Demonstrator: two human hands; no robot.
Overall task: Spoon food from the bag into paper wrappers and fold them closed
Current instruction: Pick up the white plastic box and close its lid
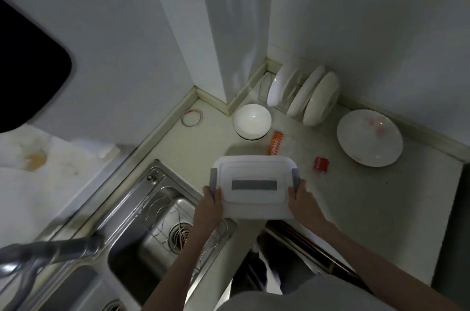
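Observation:
A white lidded plastic container (254, 183) with grey side clips and a grey strip on its lid is held over the front of the pale countertop (356, 204). My left hand (209, 202) grips its left end. My right hand (300, 202) grips its right end. A clear bag with an orange printed strip (275, 143) lies on the counter just behind the container. No paper wrappers, spoon or food can be seen.
A steel sink (157, 229) with a wire rack and a tap (50, 252) lies to the left. A white bowl (252, 120), a rack of upright plates (305, 97), a large plate (370, 137), a red packet (321, 164) and rubber bands (192, 118) sit behind.

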